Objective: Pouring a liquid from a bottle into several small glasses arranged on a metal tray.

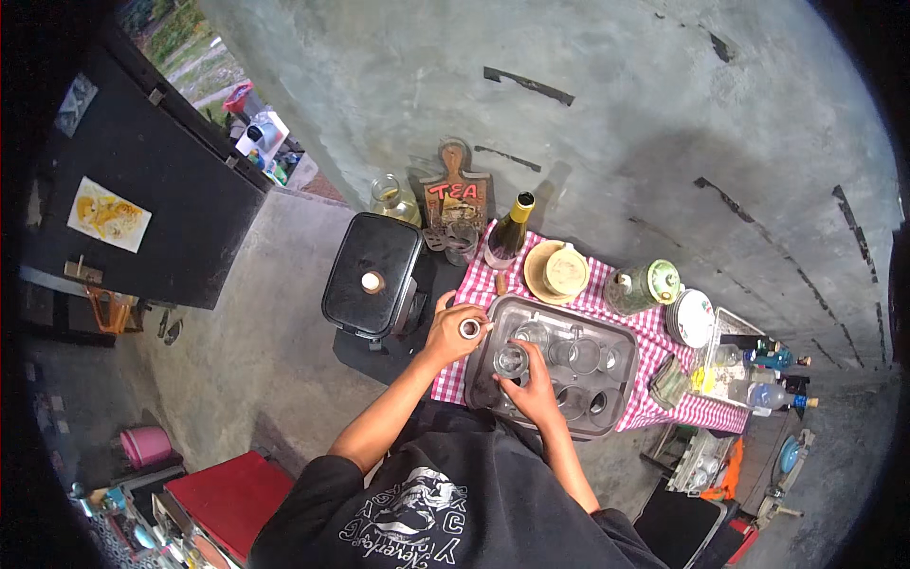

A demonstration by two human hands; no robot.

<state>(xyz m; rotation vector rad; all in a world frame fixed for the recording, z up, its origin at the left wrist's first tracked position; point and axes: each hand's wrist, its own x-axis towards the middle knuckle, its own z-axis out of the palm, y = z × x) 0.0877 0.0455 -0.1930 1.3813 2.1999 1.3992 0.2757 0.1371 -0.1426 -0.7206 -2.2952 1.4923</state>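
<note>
My left hand is curled around a small round object with a pale rim and a dark centre, just left of the tray's edge. Its exact kind is hard to tell, since my fingers hide its sides. My right hand grips a clear drinking glass over the left part of a grey plastic tray. Several more clear glasses stand in the tray, among them one glass right of my fingers. A cork lies on the checked cloth beyond the tray.
A dark wine bottle, a beige cup on a saucer, a lidded glass jar and stacked plates line the wall side of the pink checked cloth. At left is a black lidded container; at right, a bottle rack.
</note>
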